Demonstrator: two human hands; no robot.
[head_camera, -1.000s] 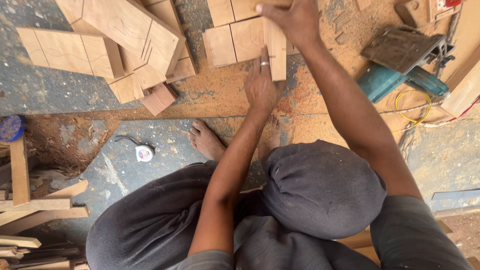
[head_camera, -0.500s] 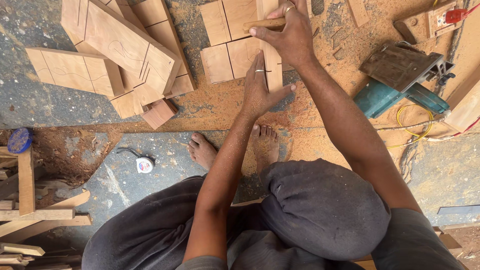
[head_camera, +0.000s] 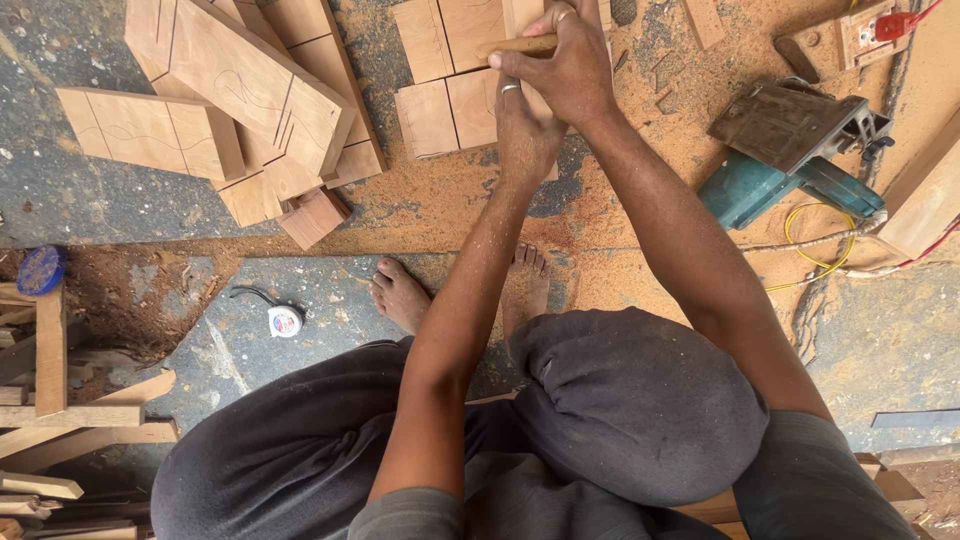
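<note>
My right hand (head_camera: 572, 62) is closed around a short wooden handle (head_camera: 522, 45), which lies crosswise over a group of light wooden panels (head_camera: 448, 110) on the sawdust-covered floor. My left hand (head_camera: 524, 135) reaches up just below it and rests on the panels. It wears a ring, and its fingertips are tucked under the right hand, so their grip is hidden. I am crouched, with dark trousers (head_camera: 640, 400) over my knees and bare feet (head_camera: 400, 295) on the floor.
A stack of cut wooden boards (head_camera: 250, 90) lies at the upper left with a small block (head_camera: 314, 217) beside it. A teal power tool (head_camera: 775, 170) with a yellow cord lies to the right. A tape measure (head_camera: 284, 320) sits near my foot. Wood offcuts (head_camera: 50, 400) lie at the left.
My right hand has taken hold of the wooden handle and drawn it over the panels. My left hand slid up from lying flat until it sits right under the right hand.
</note>
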